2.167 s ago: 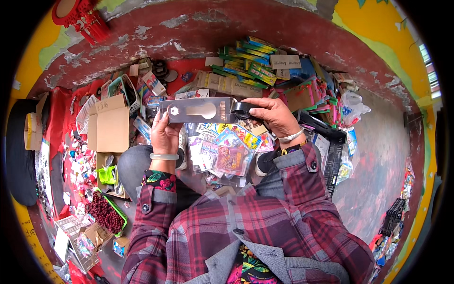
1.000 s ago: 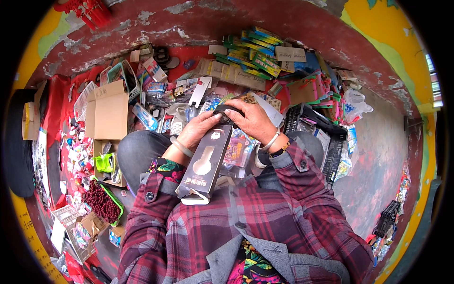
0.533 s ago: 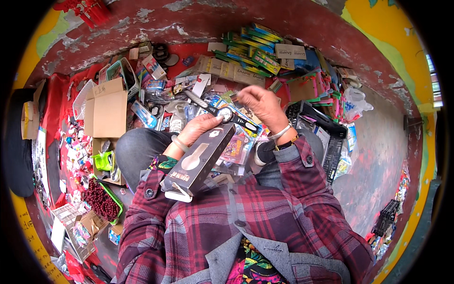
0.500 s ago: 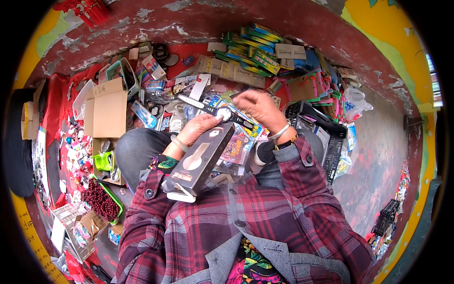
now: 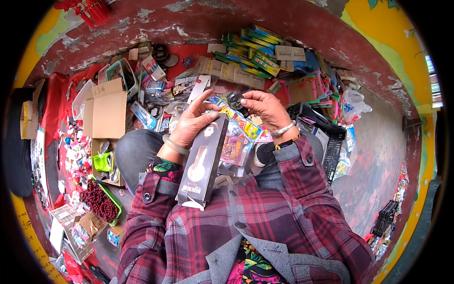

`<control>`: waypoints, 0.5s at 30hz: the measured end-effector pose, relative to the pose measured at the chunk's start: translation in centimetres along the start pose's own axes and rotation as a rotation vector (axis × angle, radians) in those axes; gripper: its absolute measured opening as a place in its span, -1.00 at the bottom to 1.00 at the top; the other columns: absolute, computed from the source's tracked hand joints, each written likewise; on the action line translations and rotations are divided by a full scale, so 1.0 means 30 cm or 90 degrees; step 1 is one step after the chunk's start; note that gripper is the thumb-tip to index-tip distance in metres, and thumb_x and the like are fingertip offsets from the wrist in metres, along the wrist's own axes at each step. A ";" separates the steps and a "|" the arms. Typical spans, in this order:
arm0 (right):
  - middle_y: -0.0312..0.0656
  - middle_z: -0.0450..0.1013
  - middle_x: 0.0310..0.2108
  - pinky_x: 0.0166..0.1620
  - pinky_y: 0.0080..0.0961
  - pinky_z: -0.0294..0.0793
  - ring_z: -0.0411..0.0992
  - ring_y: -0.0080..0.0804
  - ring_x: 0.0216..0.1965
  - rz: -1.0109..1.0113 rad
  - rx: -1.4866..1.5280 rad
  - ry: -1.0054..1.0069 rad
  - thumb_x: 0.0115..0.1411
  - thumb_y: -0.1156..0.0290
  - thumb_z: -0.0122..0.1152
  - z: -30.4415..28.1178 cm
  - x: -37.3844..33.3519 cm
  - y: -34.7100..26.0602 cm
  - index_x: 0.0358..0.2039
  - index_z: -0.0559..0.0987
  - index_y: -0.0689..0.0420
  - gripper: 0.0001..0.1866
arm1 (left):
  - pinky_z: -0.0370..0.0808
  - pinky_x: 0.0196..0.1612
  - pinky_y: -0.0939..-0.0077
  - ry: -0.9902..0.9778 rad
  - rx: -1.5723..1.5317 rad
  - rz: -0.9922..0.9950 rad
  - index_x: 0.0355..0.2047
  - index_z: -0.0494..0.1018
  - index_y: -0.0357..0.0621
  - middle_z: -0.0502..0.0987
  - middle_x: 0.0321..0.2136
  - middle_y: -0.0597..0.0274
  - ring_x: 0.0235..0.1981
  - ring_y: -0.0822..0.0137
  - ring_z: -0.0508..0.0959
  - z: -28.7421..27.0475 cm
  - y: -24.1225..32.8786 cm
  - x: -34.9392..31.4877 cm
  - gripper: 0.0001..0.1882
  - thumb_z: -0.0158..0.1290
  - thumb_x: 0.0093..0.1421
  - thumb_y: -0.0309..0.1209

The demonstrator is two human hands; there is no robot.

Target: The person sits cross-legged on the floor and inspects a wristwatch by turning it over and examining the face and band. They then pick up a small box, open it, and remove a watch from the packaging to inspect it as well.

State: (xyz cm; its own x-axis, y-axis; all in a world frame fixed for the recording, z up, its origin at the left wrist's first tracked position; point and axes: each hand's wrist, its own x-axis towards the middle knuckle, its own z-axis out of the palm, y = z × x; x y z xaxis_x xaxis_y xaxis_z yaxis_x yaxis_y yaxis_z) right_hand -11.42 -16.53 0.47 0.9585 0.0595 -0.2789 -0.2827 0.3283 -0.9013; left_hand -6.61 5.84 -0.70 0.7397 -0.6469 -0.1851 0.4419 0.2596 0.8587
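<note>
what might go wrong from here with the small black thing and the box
The small black object sits only in the fingertips of the right hand, over loose packets, so it could slip and get lost among them.

The black box slants below the left hand, whose fingers are partly spread; it might slide down.

The box's lower end flap looks rumpled, so it may tear or bend further.

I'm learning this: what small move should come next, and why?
Perhaps bring the left hand to the black watch to steady it: only the right hand grips it, and the left is close by, at the upper end of the dark box.
</note>
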 end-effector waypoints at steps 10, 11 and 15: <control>-0.29 0.47 -0.40 -0.25 -0.67 0.38 0.41 -0.61 -0.36 -0.008 -0.061 -0.051 0.04 0.47 0.23 0.064 -0.003 0.022 -0.30 0.54 0.29 -0.79 | 0.38 -0.23 0.77 -0.072 0.000 -0.122 0.00 0.33 -0.25 0.45 -0.24 0.40 -0.26 0.64 0.42 0.021 -0.018 -0.006 -0.63 0.01 0.17 -0.43; -0.27 0.47 -0.40 -0.25 -0.66 0.39 0.41 -0.60 -0.36 -0.016 -0.074 -0.045 0.03 0.48 0.23 0.070 -0.005 0.024 -0.31 0.53 0.30 -0.79 | 0.38 -0.24 0.78 -0.078 -0.003 -0.118 -0.03 0.35 -0.25 0.45 -0.25 0.40 -0.27 0.64 0.41 0.018 -0.026 -0.006 -0.65 0.00 0.18 -0.42; -0.32 0.44 -0.39 -0.25 -0.66 0.38 0.38 -0.59 -0.32 -0.102 -0.381 0.015 0.06 0.41 0.22 0.045 0.014 0.047 -0.31 0.52 0.30 -0.77 | 0.40 -0.31 0.79 -0.051 -0.009 -0.122 -0.09 0.38 -0.21 0.47 -0.31 0.41 -0.35 0.64 0.45 0.011 -0.035 0.000 -0.73 -0.06 0.22 -0.40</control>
State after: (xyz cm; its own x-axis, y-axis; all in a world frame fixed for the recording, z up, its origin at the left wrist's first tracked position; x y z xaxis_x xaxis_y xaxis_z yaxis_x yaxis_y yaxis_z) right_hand -11.36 -14.78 -0.49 0.9915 0.0296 -0.1265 -0.1149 -0.2541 -0.9603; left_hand -7.24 5.33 -1.44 0.5989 -0.7404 -0.3051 0.5776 0.1356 0.8050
